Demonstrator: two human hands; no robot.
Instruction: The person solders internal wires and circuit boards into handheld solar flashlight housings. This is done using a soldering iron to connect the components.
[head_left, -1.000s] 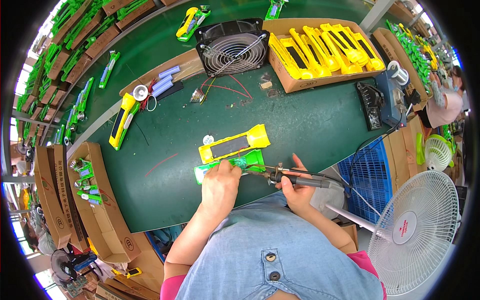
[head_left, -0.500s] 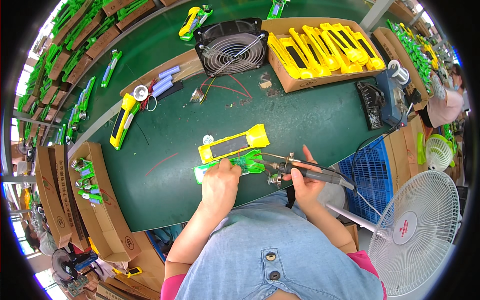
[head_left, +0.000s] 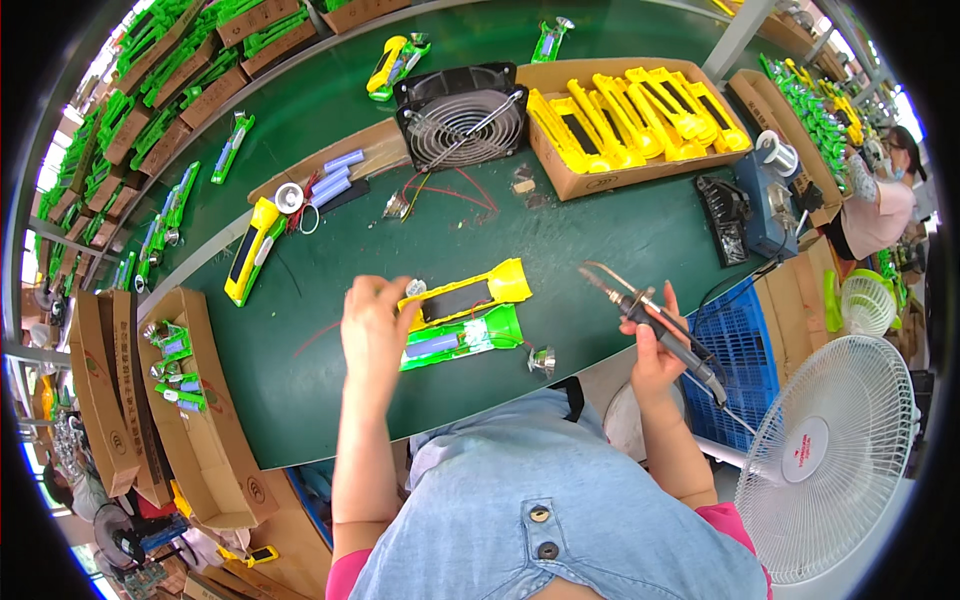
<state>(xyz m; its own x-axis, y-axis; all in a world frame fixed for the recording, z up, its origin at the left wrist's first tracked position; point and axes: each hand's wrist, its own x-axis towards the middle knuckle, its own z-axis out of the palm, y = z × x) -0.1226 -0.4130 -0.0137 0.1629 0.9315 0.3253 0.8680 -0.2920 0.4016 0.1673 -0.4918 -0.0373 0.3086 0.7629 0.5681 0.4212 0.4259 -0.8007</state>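
Observation:
My right hand (head_left: 655, 345) grips a soldering iron (head_left: 682, 345) with a thin curved metal tube along its tip, held at the table's right front edge. My left hand (head_left: 373, 325), slightly blurred, hovers by the left end of a yellow flashlight shell (head_left: 510, 282) with a dark panel; its thumb and bent fingers are apart. Beside those fingers lies a small round white piece (head_left: 416, 288). In front of the yellow shell lies a green shell half (head_left: 505, 325) holding a blue battery cell (head_left: 432, 346). A silver lamp cup (head_left: 541, 360) sits at its right end.
Behind stand a black fan (head_left: 462, 125) and a carton of yellow shells (head_left: 600, 185). A solder spool (head_left: 778, 155) tops a blue unit (head_left: 766, 215) at right. Cells (head_left: 330, 187) and an assembled flashlight (head_left: 250, 255) lie at left, near a carton (head_left: 225, 440). A white fan (head_left: 830, 460) stands right.
My left hand has left the green shell and moved left and away from me, uncovering the blue cell. My right hand has drawn the soldering iron back to the right, off the shell.

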